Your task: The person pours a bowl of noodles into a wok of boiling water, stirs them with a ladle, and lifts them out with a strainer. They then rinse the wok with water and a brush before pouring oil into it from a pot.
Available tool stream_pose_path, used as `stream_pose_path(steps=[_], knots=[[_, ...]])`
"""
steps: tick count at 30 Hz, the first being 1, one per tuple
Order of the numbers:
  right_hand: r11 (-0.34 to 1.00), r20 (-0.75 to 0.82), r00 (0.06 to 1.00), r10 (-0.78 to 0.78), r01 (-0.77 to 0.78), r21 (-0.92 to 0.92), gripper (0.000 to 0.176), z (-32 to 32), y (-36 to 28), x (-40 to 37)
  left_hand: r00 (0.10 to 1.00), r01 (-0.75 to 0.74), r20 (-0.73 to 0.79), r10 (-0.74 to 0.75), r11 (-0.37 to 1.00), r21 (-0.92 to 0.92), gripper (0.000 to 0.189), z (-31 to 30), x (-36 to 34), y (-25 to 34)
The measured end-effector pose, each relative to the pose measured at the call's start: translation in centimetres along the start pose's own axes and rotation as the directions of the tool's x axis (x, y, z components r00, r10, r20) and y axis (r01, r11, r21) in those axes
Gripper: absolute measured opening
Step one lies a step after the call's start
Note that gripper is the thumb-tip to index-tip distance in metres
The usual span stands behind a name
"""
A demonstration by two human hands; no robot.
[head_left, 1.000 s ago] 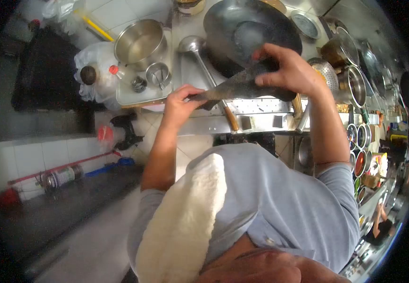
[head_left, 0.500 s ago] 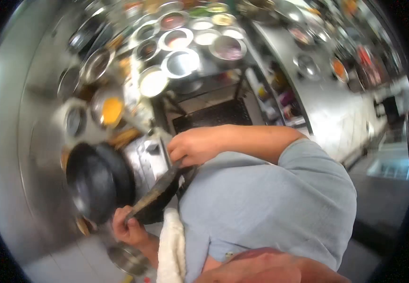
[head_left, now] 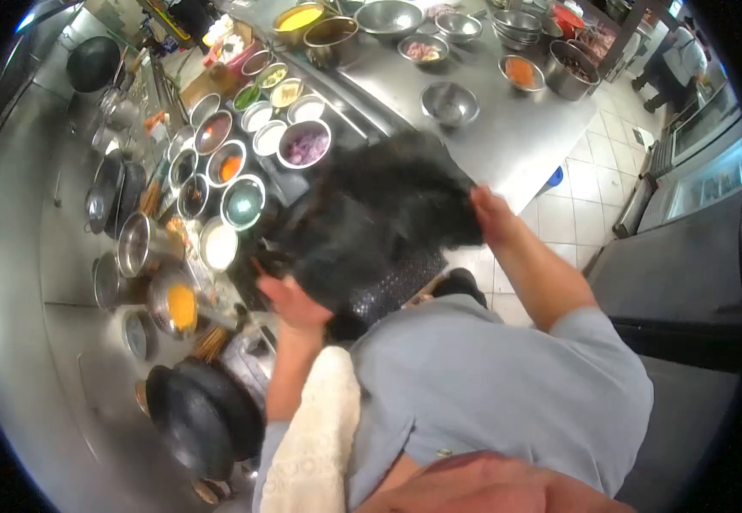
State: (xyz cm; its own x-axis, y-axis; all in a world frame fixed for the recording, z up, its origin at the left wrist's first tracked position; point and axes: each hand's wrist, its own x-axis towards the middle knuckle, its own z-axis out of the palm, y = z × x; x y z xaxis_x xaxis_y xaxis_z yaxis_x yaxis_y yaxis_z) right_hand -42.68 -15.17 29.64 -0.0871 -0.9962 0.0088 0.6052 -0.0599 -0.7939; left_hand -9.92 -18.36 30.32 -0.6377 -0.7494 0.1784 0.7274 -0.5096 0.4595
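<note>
A wide black sheet-like thing (head_left: 388, 205), smeared by motion, spans the space between my two hands in front of my body. My left hand (head_left: 294, 301) is closed at its near left edge. At its far right edge, my right hand (head_left: 492, 214) has its fingers closed on it. I cannot tell its exact kind. It covers part of the counter's edge and of the dark perforated mat (head_left: 401, 286) below. A cream towel (head_left: 315, 436) hangs over my left shoulder.
Bowls of ingredients, including chopped purple onion (head_left: 306, 147), stand ahead to the left. Black woks (head_left: 191, 423) sit at lower left. A steel table (head_left: 508, 137) with metal bowls reaches across the back. Another person (head_left: 683, 64) stands at far right, beyond the tiled floor (head_left: 580, 162).
My hands have moved forward, away from the woks, and farther apart. The black thing, seen nearly edge-on before, now shows its broad face. My view has turned toward the steel table.
</note>
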Motion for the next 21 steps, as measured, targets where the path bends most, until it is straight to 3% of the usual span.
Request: stream_pose_path(steps=[1, 3, 5, 6, 9, 11, 12, 13, 15, 16, 19, 21], knots=[[0.969, 0.166, 0.983, 0.074, -0.110, 0.221, 0.068, -3.4, 1.2, -0.5, 0.991, 0.018, -0.135, 0.000, 0.991, 0.132, 0.077, -0.4, 1.2, -1.8], [0.941, 0.206, 0.944, 0.258, -0.294, 0.168, 0.055, -3.7, -2.9, -2.2, 0.890, 0.133, -0.456, 0.015, 0.947, 0.291, 0.046, 1.7, 2.7, -4.8], [0.915, -0.183, 0.915, 0.359, -0.384, -0.124, 0.045, -5.2, -6.6, -1.9, 0.849, 0.221, -0.514, -0.121, 0.966, 0.138, 0.037, 1.9, 5.2, -6.4], [0.917, -0.266, 0.912, 0.313, -0.363, -0.166, 0.038, -6.3, -8.3, -1.6, 0.840, 0.221, -0.529, -0.123, 0.967, 0.126, 0.037, 2.1, 6.7, -7.5], [0.914, -0.283, 0.927, 0.247, -0.320, -0.248, 0.037, -12.3, -12.7, -0.7, 0.875, 0.199, -0.481, -0.050, 0.944, 0.263, 0.034, 3.3, 12.1, -11.1], [0.867, -0.236, 0.957, 0.168, -0.257, -0.426, 0.034, -16.5, -15.1, 1.5, 0.833, 0.215, -0.505, 0.227, 0.708, 0.673, 0.029, 4.4, 16.1, -13.7], [0.834, -0.203, 0.970, 0.133, -0.220, -0.506, 0.031, -18.1, -16.5, 2.8, 0.852, 0.116, -0.461, 0.247, 0.770, 0.628, 0.024, 5.1, 17.9, -14.7], [0.843, -0.172, 0.983, 0.070, -0.150, -0.516, 0.030, -19.2, -17.6, 3.7, 0.846, 0.120, -0.470, 0.251, 0.770, 0.627, 0.024, 5.9, 19.0, -15.6], [0.864, -0.107, 0.994, 0.023, -0.074, -0.498, 0.030, -21.5, -20.1, 4.5, 0.853, 0.076, -0.377, 0.362, 0.628, 0.774, 0.021, 7.2, 20.9, -17.2], [0.868, -0.121, 0.992, -0.038, -0.027, -0.497, 0.030, -21.6, -20.9, 4.5, 0.873, 0.065, -0.336, 0.353, 0.599, 0.798, 0.021, 7.4, 21.1, -17.9], [0.810, -0.150, 0.987, 0.049, -0.128, -0.573, 0.030, -27.1, -21.1, 4.0, 0.871, 0.082, -0.314, 0.377, 0.520, 0.850, 0.025, 7.1, 20.7, -21.6], [0.610, -0.175, 0.976, 0.127, -0.216, -0.762, 0.027, -30.7, -19.7, 3.1, 0.910, 0.226, -0.365, 0.195, 0.503, 0.834, 0.032, 4.3, 19.6, -24.7]])
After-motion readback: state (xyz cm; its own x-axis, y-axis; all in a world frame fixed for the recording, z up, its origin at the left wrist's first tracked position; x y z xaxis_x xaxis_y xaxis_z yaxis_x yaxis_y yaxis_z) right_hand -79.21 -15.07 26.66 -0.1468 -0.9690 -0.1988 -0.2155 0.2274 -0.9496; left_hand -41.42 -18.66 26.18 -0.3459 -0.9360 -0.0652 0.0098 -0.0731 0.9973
